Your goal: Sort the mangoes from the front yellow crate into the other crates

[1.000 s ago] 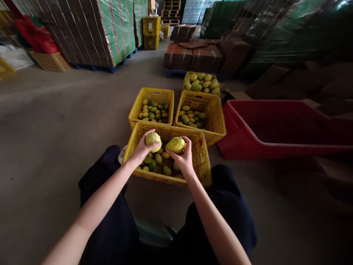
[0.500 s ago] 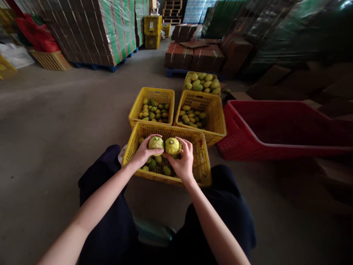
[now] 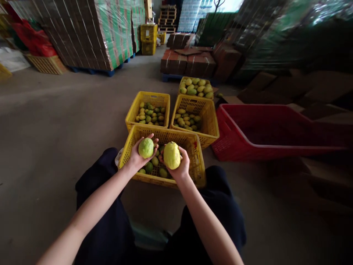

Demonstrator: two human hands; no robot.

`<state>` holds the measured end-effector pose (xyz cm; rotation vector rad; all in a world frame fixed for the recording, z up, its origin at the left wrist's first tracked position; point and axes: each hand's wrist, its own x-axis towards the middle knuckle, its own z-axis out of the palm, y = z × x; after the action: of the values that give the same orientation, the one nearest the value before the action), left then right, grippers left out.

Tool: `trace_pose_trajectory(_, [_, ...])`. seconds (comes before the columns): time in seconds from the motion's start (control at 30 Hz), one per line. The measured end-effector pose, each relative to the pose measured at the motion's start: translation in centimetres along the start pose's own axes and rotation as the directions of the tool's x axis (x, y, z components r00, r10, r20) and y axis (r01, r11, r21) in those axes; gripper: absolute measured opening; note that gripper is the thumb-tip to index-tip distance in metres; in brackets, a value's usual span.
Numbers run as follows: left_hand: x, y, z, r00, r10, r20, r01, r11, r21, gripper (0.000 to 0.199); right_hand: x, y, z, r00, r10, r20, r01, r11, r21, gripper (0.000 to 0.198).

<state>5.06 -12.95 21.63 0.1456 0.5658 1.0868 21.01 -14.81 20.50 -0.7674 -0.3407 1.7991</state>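
Dial: centred on the near crate (image 3: 201,167), 12 pointing away from the person.
Left hand (image 3: 140,154): palm up above the near crate toward 10 o'clock, fingers half-curled and slightly apart, cradling a green fruit (image 3: 146,148).
Right hand (image 3: 179,165): palm up, fingers curled round a larger yellow fruit (image 3: 171,155), at 3 o'clock from the green one, near it but apart.
Near crate: yellow, slatted; green and yellow fruit scattered low inside, partly hidden by the hands.
Left crate (image 3: 154,96): 11 o'clock, just beyond; small green and yellow fruit, below the rim.
Right crate (image 3: 210,119): 1 o'clock; mostly yellow fruit, low, gathered toward its left side.
Far crate (image 3: 180,85): behind the right crate; yellow-green fruit heaped to the rim.
Red tub (image 3: 227,145): between 2 and 3 o'clock; inside too dark to judge.
Label (image 3: 147,33): pale, on stacked crates (image 3: 149,48) far off near 12; writing too small to read.
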Motion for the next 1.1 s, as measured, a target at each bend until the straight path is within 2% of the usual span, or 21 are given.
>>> trace_pose_trajectory(0.1, [0.3, -0.2, 0.1, 0.999, -0.030, -0.020, 0.030, 0.999, 0.017, 0.037, -0.1, -0.3, 0.0, 0.997, 0.051, -0.054, -0.050, 0.999, 0.022, 0.038])
trace_pose_trajectory(0.17, [1.0, -0.3, 0.0, 0.996, -0.034, -0.081, 0.039, 0.997, 0.060, 0.035, 0.0, -0.8, -0.2, 0.992, 0.031, -0.121, -0.024, 0.998, 0.054, 0.036])
trace_pose_trajectory(0.23, [1.8, -0.7, -0.6, 0.976, -0.070, -0.205, 0.102, 0.983, 0.150, 0.033, 0.1, -1.4, -0.5, 0.980, -0.009, -0.199, 0.024, 0.997, 0.074, 0.033])
trace_pose_trajectory(0.3, [2.1, -1.8, -1.7, 0.930, -0.140, -0.339, 0.242, 0.929, 0.280, 0.030, 0.2, -2.1, -0.9, 0.967, -0.037, -0.250, 0.060, 0.995, 0.083, 0.030])
trace_pose_trajectory(0.37, [1.4, -3.9, -3.3, 0.882, -0.259, -0.395, 0.422, 0.806, 0.414, 0.032, 0.2, -2.6, -1.4, 0.964, -0.044, -0.263, 0.072, 0.992, 0.099, 0.029])
trace_pose_trajectory(0.4, [0.7, -5.3, -4.2, 0.845, -0.369, -0.387, 0.526, 0.702, 0.480, 0.036, 0.1, -2.7, -1.6, 0.964, -0.042, -0.263, 0.072, 0.992, 0.107, 0.028])
trace_pose_trajectory(0.43, [-0.2, -6.8, -5.1, 0.812, -0.439, -0.385, 0.584, 0.634, 0.507, 0.035, 0.1, -2.8, -1.9, 0.965, -0.038, -0.259, 0.068, 0.991, 0.111, 0.028])
trace_pose_trajectory(0.47, [-1.1, -8.3, -6.0, 0.792, -0.471, -0.389, 0.611, 0.591, 0.527, 0.033, 0.1, -2.8, -2.1, 0.966, -0.031, -0.255, 0.062, 0.991, 0.115, 0.027])
trace_pose_trajectory(0.5, [-2.0, -9.7, -6.7, 0.736, -0.543, -0.404, 0.668, 0.488, 0.562, 0.033, 0.1, -2.9, -2.3, 0.968, -0.020, -0.250, 0.052, 0.991, 0.122, 0.026])
trace_pose_trajectory(0.57, [-3.1, -11.4, -7.4, 0.661, -0.597, -0.455, 0.724, 0.346, 0.597, 0.033, 0.0, -2.9, -2.8, 0.969, 0.006, -0.248, 0.034, 0.987, 0.155, 0.025])
trace_pose_trajectory(0.6, [-3.1, -11.4, -7.2, 0.656, -0.601, -0.457, 0.722, 0.322, 0.612, 0.030, 0.1, -3.0, -2.9, 0.969, 0.017, -0.247, 0.029, 0.984, 0.179, 0.024])
trace_pose_trajectory(0.63, [-2.7, -10.7, -6.7, 0.693, -0.574, -0.436, 0.691, 0.354, 0.630, 0.027, 0.1, -3.1, -3.1, 0.969, 0.021, -0.248, 0.029, 0.980, 0.198, 0.023])
trace_pose_trajectory(0.7, [-1.1, -7.5, -4.8, 0.843, -0.426, -0.329, 0.529, 0.542, 0.653, 0.029, 0.1, -3.4, -3.5, 0.967, 0.009, -0.254, 0.047, 0.976, 0.214, 0.022])
trace_pose_trajectory(0.73, [0.0, -5.2, -3.6, 0.900, -0.343, -0.271, 0.433, 0.620, 0.655, 0.041, 0.2, -3.6, -3.7, 0.966, -0.001, -0.259, 0.059, 0.974, 0.217, 0.022])
trace_pose_trajectory(0.8, [1.7, -0.4, -1.3, 0.965, -0.204, -0.164, 0.261, 0.724, 0.638, 0.066, 0.3, -4.0, -4.0, 0.962, -0.012, -0.274, 0.078, 0.970, 0.230, 0.023])
trace_pose_trajectory(0.83, [2.3, 1.5, -0.5, 0.990, -0.095, -0.109, 0.141, 0.788, 0.599, 0.071, 0.3, -4.1, -4.2, 0.959, -0.010, -0.283, 0.081, 0.967, 0.243, 0.024])
trace_pose_trajectory(0.9, [2.6, 3.7, 0.4, 0.997, 0.011, -0.079, 0.037, 0.812, 0.582, 0.068, 0.5, -4.1, -4.4, 0.954, 0.006, -0.301, 0.076, 0.963, 0.260, 0.024])
trace_pose_trajectory(0.93, [2.5, 3.9, 0.5, 0.997, -0.004, -0.077, 0.050, 0.796, 0.603, 0.063, 0.6, -4.1, -4.5, 0.951, 0.015, -0.309, 0.068, 0.964, 0.256, 0.024])
trace_pose_trajectory(1.0, [1.6, 2.8, 0.4, 0.989, -0.132, -0.064, 0.138, 0.694, 0.706, 0.055, 0.8, -3.6, -4.6, 0.944, 0.030, -0.329, 0.049, 0.972, 0.228, 0.022])
trace_pose_trajectory(1.07, [0.6, 0.9, 0.0, 0.971, -0.239, -0.019, 0.136, 0.484, 0.864, 0.052, 1.0, -2.8, -4.7, 0.935, 0.040, -0.353, 0.024, 0.984, 0.174, 0.019])
trace_pose_trajectory(1.1, [0.1, 0.1, -0.2, 0.971, -0.239, 0.020, 0.061, 0.328, 0.943, 0.052, 1.0, -2.2, -4.7, 0.929, 0.051, -0.367, 0.000, 0.990, 0.139, 0.018])
